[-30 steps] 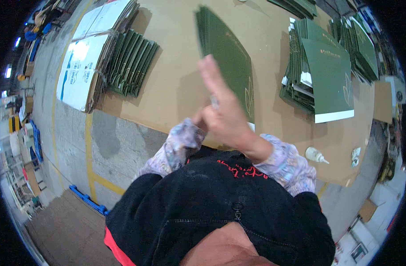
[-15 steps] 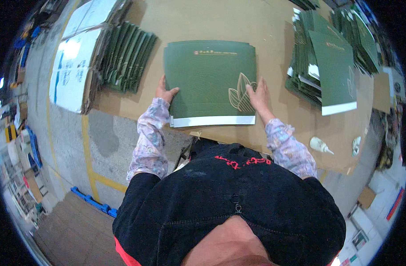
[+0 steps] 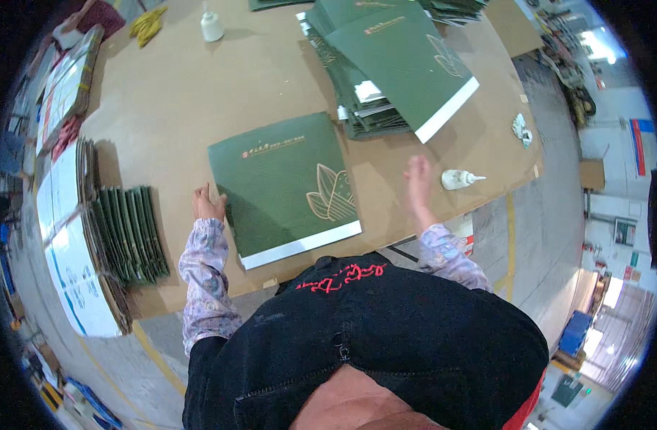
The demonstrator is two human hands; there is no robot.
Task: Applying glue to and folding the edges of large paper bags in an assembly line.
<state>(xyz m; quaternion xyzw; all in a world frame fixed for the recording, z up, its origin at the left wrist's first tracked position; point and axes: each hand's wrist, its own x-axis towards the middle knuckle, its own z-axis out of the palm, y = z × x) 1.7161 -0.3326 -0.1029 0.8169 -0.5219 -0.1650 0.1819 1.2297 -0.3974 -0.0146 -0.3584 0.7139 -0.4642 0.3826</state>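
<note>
— Brown cardboard covers the big table (image 3: 199,86). Where is the green folder?

— That green folder (image 3: 282,186) lies flat near the table's front edge. Left hand (image 3: 208,204) touches its left edge, fingers curled, gripping nothing. Keep it pressed flat so it stays put.

— And the other hand?

— Right hand (image 3: 416,179) is off the folder now, open and empty, near the small glue bottle (image 3: 459,178). Before, it rested on the folder.

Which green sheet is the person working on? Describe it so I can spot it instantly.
On the brown cardboard-covered table, look at the near edge in front of the person. The green sheet lies flat and alone there, the left hand at its left edge. Unlike the fanned stack of green sheets farther back, it is single, with a gold leaf design and a white strip along its near edge.
</note>
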